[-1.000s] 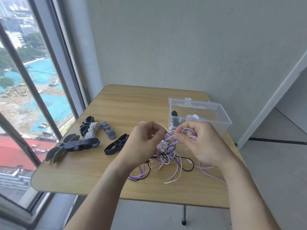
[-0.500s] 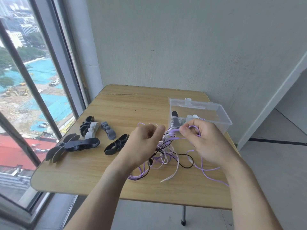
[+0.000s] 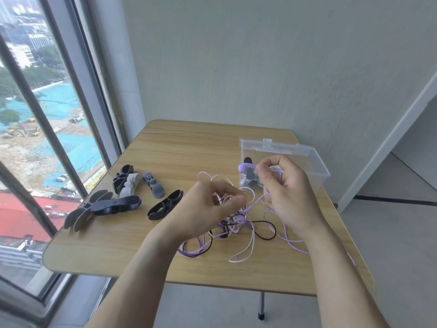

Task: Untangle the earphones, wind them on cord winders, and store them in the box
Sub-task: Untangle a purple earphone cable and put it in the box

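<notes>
Left hand (image 3: 208, 207): pinches cords (image 3: 236, 223), left of box (image 3: 316, 166)
Right hand (image 3: 287, 195): pinches purple cord before box
Winders (image 3: 132, 190): far left of box

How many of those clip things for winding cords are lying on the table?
6, left of the hands: one black, one white, one grey, one black, a long dark one and a grey one. The clear box may hide more.

A bare room high in a city building. The tall window (image 3: 47, 138) overlooks rooftops. A small wooden surface (image 3: 189, 150) stands by a plain wall (image 3: 260, 55).
</notes>
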Tool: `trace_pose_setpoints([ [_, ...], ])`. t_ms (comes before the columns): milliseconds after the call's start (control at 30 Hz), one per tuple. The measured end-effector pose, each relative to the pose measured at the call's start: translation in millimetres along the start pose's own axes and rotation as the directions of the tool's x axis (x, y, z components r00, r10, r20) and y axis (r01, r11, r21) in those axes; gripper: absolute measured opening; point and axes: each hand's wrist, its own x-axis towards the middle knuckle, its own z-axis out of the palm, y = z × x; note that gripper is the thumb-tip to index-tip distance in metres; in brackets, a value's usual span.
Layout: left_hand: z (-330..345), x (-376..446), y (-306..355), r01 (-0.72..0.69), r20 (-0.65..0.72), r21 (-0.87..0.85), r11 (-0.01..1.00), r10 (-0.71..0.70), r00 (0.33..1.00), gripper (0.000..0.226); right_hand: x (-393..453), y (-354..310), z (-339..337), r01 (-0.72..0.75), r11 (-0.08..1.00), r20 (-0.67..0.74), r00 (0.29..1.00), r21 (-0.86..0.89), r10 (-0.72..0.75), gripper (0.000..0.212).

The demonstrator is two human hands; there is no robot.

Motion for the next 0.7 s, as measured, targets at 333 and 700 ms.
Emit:
trace_pose_setpoints([
  [333, 0, 0, -3, 0.039, -0.052, 0.214, 0.976, -0.029, 0.998, 0.019, 5, 4, -19, 0.052, 0.996, -0.227, 0.973, 0.075, -0.033, 0.013],
  [700, 2, -1, -2, -0.036, -0.171, 0.141, 0.989, 0.06, 0.984, 0.005, 6, 6, -3, 0.04, 0.983, -0.131, 0.991, 0.181, -0.016, 0.01],
])
